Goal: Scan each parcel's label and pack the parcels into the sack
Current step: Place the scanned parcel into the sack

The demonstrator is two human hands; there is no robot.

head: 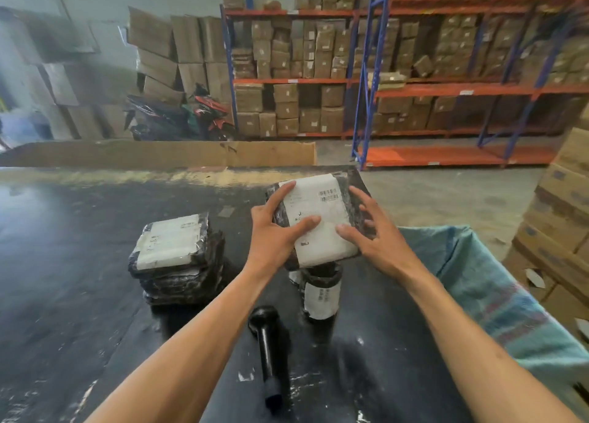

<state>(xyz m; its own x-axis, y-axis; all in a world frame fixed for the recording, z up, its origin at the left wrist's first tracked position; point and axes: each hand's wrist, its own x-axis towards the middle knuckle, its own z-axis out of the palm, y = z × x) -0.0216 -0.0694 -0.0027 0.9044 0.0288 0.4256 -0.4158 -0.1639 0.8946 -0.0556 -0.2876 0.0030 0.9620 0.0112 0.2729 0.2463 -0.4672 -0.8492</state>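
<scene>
A parcel (318, 218) wrapped in black plastic, with a white label facing up, is held above the black desk (79, 247) near its far right corner. It is gripped by the left hand (274, 231) along its left edge, with the thumb laid across the label and the fingers (283, 193) curled round the upper left side. The right hand (373, 231) is set against the right edge of the parcel, its thumb on the label and its fingers spread and only loosely bent (whether they actually clasp the wrapping cannot be told). A barcode (328, 195) is seen near the top right of the label.

Below the held parcel, two rolled parcels (320, 295) are found on the desk, also in black wrap with white labels. To the left, a stack of flat parcels (175, 260) is piled on the desk, well apart from the hands. A black handheld scanner (267, 343) is laid on the desk between the forearms, just beside the rolled parcels.

At the right edge of the desk, the open mouth of a light blue-green sack (478, 279) is seen. Behind the desk, shelves (414, 88) are filled with cardboard boxes, and a motorbike (204, 113) is parked beside them.
</scene>
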